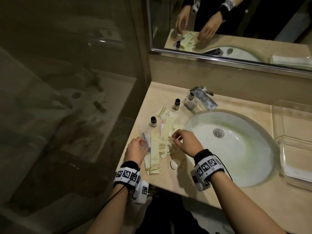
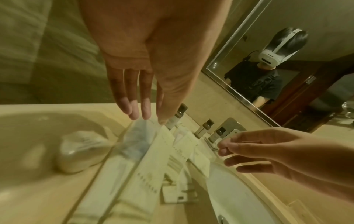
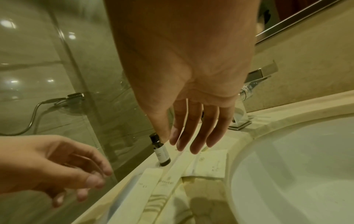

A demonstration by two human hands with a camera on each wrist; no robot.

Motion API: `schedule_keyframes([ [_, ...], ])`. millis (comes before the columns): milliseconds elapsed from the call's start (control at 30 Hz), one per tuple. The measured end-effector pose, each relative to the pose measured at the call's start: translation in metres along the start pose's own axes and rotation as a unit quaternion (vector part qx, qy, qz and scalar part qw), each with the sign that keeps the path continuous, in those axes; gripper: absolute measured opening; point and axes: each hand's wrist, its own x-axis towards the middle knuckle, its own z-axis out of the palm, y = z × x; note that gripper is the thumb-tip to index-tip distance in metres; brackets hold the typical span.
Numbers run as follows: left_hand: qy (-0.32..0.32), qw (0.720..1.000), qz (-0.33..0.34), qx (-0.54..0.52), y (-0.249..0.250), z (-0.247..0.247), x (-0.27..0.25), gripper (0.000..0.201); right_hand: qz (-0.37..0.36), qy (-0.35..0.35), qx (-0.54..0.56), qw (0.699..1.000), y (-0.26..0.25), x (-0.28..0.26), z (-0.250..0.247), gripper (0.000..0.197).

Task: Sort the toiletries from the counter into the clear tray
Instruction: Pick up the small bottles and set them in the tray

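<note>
Several cream packets (image 1: 163,132) lie fanned on the beige counter (image 1: 168,181) left of the sink. A clear packet (image 1: 145,135) with something blue inside lies at their left edge. My left hand (image 1: 142,144) is over it, and in the left wrist view its straight fingers (image 2: 146,112) reach down to the clear packet (image 2: 134,136). My right hand (image 1: 174,137) hovers over the cream packets (image 3: 208,165) with fingers hanging straight and nothing held. Three small dark-capped bottles (image 1: 153,121) (image 1: 177,104) (image 1: 191,96) stand behind. The clear tray (image 1: 293,122) sits far right.
A white sink basin (image 1: 236,149) separates the packets from the tray. A chrome faucet (image 1: 202,98) stands behind it. A small round white item (image 1: 174,164) lies near the counter's front edge. A glass partition (image 1: 67,98) bounds the left, and a mirror (image 1: 236,22) hangs above.
</note>
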Motion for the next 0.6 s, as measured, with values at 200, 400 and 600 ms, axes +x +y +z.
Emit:
schedule_keyframes([
  [200, 0.009, 0.999, 0.032, -0.034, 0.031, 0.002, 0.053, 0.031, 0.058, 0.061, 0.012, 0.996, -0.005, 0.050, -0.009, 0.014],
  [400, -0.016, 0.997, 0.055, -0.056, 0.038, 0.011, 0.104, 0.047, 0.161, 0.128, 0.046, 0.978, 0.004, 0.103, -0.019, 0.034],
  [600, -0.052, 0.995, 0.073, -0.051, 0.035, 0.023, 0.130, 0.039, 0.200, 0.165, 0.089, 0.962, 0.006, 0.136, -0.015, 0.063],
])
